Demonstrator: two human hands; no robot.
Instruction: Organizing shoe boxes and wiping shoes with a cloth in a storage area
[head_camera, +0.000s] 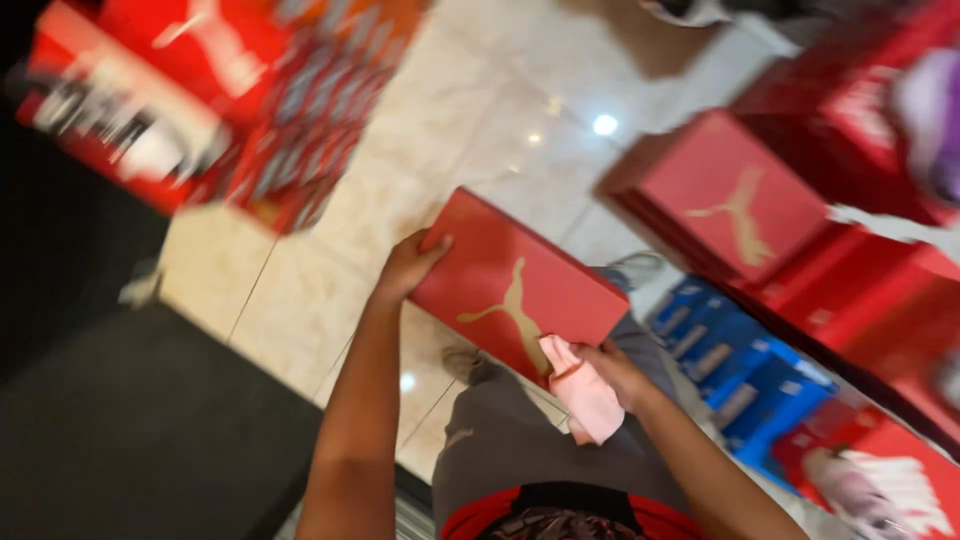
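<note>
The person holds a closed red shoe box (520, 290) between both hands above the tiled floor (470, 130). The left hand (405, 265) grips its far corner, fingers curled over the edge. The right hand (615, 370) steadies the near corner while pinching a pink cloth (585, 395). The contents are hidden. More red boxes (730, 195) and blue boxes (745, 375) are stacked at the right.

A stack of red cardboard shoe boxes (735, 200) is seen to the right of the hands, with blue cardboard boxes (745, 370) piled below it, just right of the right hand. A blurred heap of red boxes (200, 100) is seen above and left of the left hand. Glossy cream floor tiles (470, 130) are spread beneath, and a dark mat (130, 430) is laid at the lower left.
</note>
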